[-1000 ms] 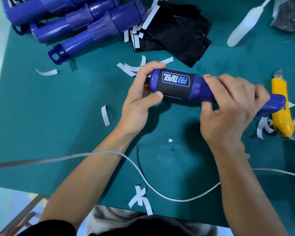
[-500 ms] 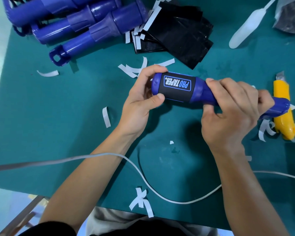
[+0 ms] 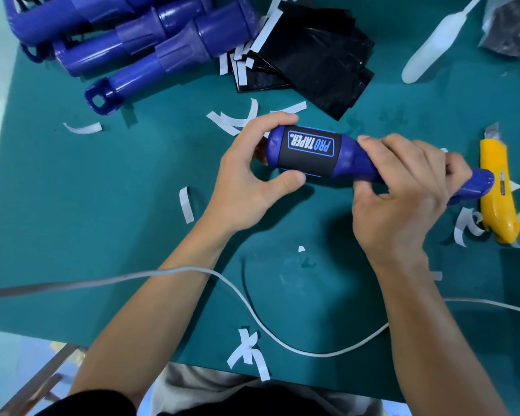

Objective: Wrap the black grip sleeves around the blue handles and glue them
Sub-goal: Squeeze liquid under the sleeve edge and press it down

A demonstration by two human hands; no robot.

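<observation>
A blue handle (image 3: pixel 354 162) lies sideways above the green mat, held at both ends. A black grip sleeve (image 3: pixel 308 151) printed "PRO TAPER" is wrapped round its thick left part. My left hand (image 3: pixel 249 178) grips that left end, index finger over the top and thumb under the sleeve's lower edge. My right hand (image 3: pixel 403 193) grips the thinner right part of the handle, whose tip sticks out past the fingers. Several bare blue handles (image 3: pixel 150 52) are piled at the top left. Loose black sleeves (image 3: pixel 315 67) lie stacked at the top middle.
White backing strips (image 3: pixel 228 121) are scattered over the green mat (image 3: pixel 102 235). A yellow utility knife (image 3: pixel 497 187) lies at the right, a white glue bottle (image 3: pixel 433 46) at the top right. A white cable (image 3: pixel 252 307) crosses the front of the mat.
The handle and both hands have shifted slightly down in view. My left thumb has slid a little further along under the sleeve's lower edge.
</observation>
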